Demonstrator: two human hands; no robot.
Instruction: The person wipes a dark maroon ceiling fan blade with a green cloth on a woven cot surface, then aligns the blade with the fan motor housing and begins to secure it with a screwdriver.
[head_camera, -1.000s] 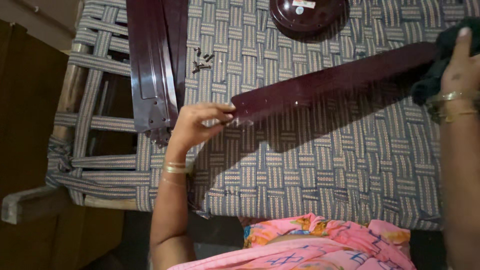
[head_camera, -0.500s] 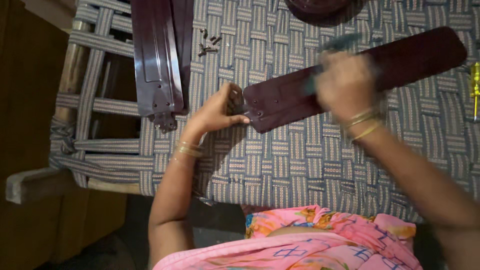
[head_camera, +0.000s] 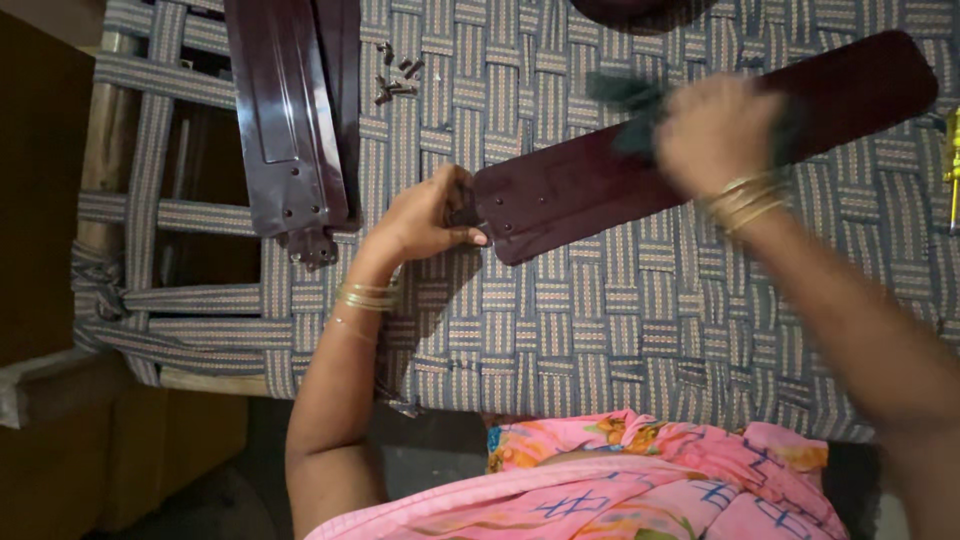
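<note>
A: Two hands on one fan blade (head_camera: 600, 180). Nearest, the left hand (head_camera: 425, 215) pinches the blade's narrow, drilled end, thumb under and fingers over, closed on it. Judgement: that grip is what stops the blade sliding on the woven bed (head_camera: 620, 330), so it should hold firm and low against the webbing.

B: And the right hand (head_camera: 712, 130)?

A: Blurred. It is closed around a dark cloth (head_camera: 625, 100) and presses it on the blade's upper face, about midway along. To wipe well, I'd judge long strokes along the length, even pressure, with the cloth kept bunched under the palm so no bare fingers smear the gloss.

B: How does the blade look?

A: Dark maroon, glossy, long and flat, wider toward the far rounded tip at upper right. Several small screw holes show at the narrow end. It lies slantwise across the bed, seemingly flat on the webbing.

B: Farther off?

A: Other blades (head_camera: 285, 120) of the same colour lie stacked at upper left, partly over the bed's open gap. Just beside them, a few loose screws (head_camera: 395, 80). A yellow screwdriver (head_camera: 952, 165) lies at the right edge, well apart from both hands.
</note>
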